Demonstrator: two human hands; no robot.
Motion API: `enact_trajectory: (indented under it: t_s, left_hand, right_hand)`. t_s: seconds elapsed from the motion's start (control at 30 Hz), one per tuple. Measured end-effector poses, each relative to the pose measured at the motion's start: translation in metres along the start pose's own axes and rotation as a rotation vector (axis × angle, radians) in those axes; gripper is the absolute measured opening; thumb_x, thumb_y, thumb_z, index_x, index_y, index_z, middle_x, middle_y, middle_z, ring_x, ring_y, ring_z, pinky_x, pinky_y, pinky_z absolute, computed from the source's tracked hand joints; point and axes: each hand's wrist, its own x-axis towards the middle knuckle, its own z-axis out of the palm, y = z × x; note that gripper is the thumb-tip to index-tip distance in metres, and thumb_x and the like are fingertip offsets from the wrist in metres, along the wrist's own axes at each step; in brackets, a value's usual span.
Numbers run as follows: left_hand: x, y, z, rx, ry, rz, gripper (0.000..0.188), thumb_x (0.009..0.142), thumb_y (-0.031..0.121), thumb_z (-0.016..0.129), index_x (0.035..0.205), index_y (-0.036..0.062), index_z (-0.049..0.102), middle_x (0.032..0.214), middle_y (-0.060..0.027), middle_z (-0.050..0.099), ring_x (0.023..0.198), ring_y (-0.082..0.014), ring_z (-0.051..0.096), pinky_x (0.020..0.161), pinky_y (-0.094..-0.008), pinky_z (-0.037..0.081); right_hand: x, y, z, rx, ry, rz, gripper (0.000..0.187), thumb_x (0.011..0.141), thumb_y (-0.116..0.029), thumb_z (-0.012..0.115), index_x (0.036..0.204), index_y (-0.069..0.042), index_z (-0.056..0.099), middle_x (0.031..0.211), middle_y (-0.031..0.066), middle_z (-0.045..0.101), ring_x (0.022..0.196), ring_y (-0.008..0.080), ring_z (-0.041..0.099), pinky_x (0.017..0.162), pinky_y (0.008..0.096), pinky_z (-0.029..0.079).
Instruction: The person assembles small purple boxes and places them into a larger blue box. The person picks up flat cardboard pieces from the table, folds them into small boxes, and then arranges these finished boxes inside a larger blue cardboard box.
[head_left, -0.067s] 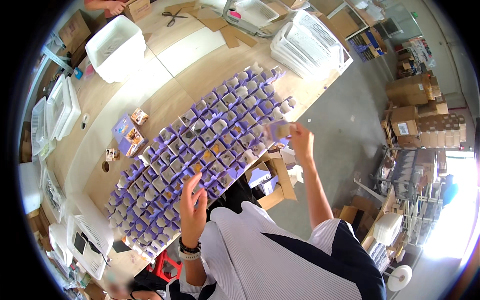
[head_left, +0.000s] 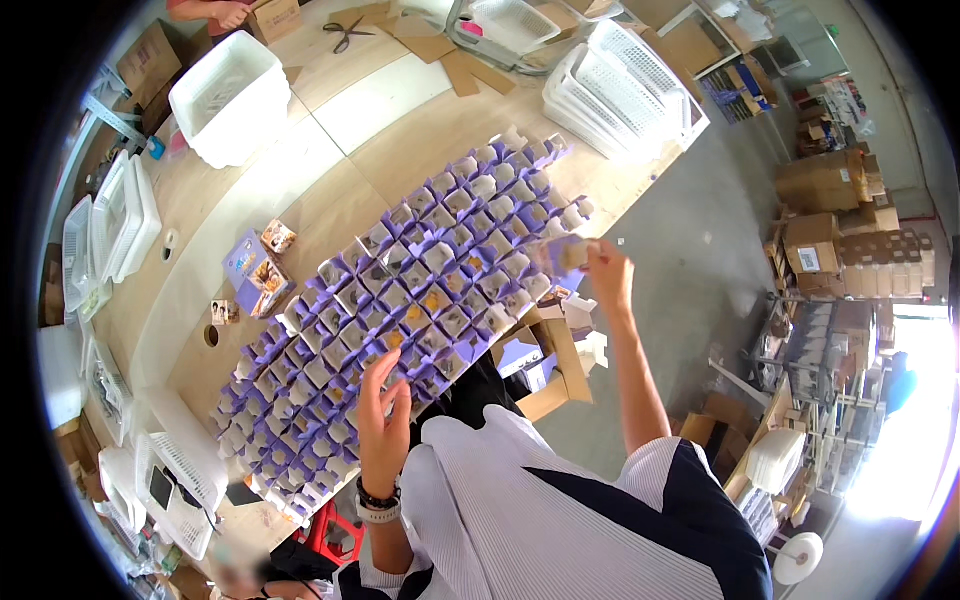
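Note:
Rows of small open purple boxes [head_left: 385, 245] with pale grey insides stand packed together on the table, several holding orange or yellow pieces. Over their right-hand edge, my right hand [head_left: 610, 278] pinches what looks like a small purple-and-tan box [head_left: 565, 256], blurred, so its contents do not show clearly. My left hand [head_left: 383, 415], with a bracelet and a pale band at its wrist, hovers at the near edge of the rows. Its fingers are apart and nothing is in them.
On the wooden table lie a larger purple carton [head_left: 256, 270], small printed boxes [head_left: 279, 236] and scissors [head_left: 347, 36]. White baskets [head_left: 615, 90] and a white bin [head_left: 228, 100] stand farther back. Below the near edge sits an open cardboard box [head_left: 560, 375]. Another person's hand [head_left: 230, 14] shows at top left.
My right hand has shifted slightly right and farther from me, with the small box still in its fingers. The left hand has barely moved.

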Motion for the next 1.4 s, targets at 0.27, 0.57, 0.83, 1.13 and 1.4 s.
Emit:
enact_trajectory:
  t_s: [0.27, 0.57, 0.83, 1.13, 1.4]
  left_hand:
    - [0.045, -0.008, 0.024, -0.002, 0.101, -0.130, 0.038, 0.105, 0.006, 0.054, 0.143, 0.0029, 0.053, 0.145, -0.0115, 0.055, 0.137, -0.0236, 0.053, 0.112, -0.0382, 0.044]
    - [0.070, 0.002, 0.039, 0.051, 0.169, -0.165, 0.036, 0.106, 0.005, 0.052, 0.141, 0.0021, 0.055, 0.144, -0.0095, 0.056, 0.134, -0.0211, 0.054, 0.108, -0.0368, 0.047]
    - [0.078, -0.008, 0.025, -0.001, 0.207, -0.167, 0.036, 0.105, 0.003, 0.053, 0.141, 0.0032, 0.056, 0.142, -0.0084, 0.058, 0.132, -0.0200, 0.056, 0.106, -0.0348, 0.047]
    - [0.070, -0.022, -0.017, -0.118, 0.357, -0.129, 0.034, 0.104, 0.002, 0.054, 0.138, 0.0030, 0.057, 0.138, -0.0085, 0.062, 0.131, -0.0209, 0.058, 0.104, -0.0359, 0.049]
    - [0.036, -0.021, -0.058, -0.138, 0.574, -0.093, 0.033, 0.103, -0.003, 0.051, 0.135, -0.0009, 0.057, 0.135, -0.0118, 0.063, 0.126, -0.0213, 0.060, 0.101, -0.0345, 0.052]
  right_hand:
    - [0.213, 0.068, 0.025, -0.254, 0.145, -0.138, 0.029, 0.093, -0.021, 0.061, 0.115, -0.009, 0.076, 0.097, 0.0204, 0.076, 0.087, 0.0340, 0.076, 0.082, 0.0430, 0.059]
    - [0.294, 0.115, 0.096, -0.416, -0.131, 0.009, 0.028, 0.094, -0.022, 0.058, 0.113, -0.019, 0.079, 0.105, 0.0216, 0.075, 0.100, 0.0417, 0.071, 0.091, 0.0475, 0.056]
    - [0.303, 0.126, 0.104, -0.503, -0.085, -0.125, 0.033, 0.092, -0.025, 0.065, 0.121, -0.009, 0.070, 0.114, 0.0192, 0.074, 0.109, 0.0366, 0.070, 0.093, 0.0462, 0.055]
    - [0.078, -0.106, 0.268, -0.073, -0.568, -0.350, 0.020, 0.094, -0.008, 0.062, 0.112, -0.005, 0.070, 0.105, 0.0173, 0.072, 0.100, 0.0375, 0.069, 0.088, 0.0453, 0.054]
    - [-0.117, -0.222, 0.465, 0.134, -0.919, -1.054, 0.056, 0.083, 0.005, 0.066, 0.137, -0.001, 0.051, 0.147, 0.0192, 0.049, 0.131, 0.0430, 0.051, 0.111, 0.0488, 0.045]
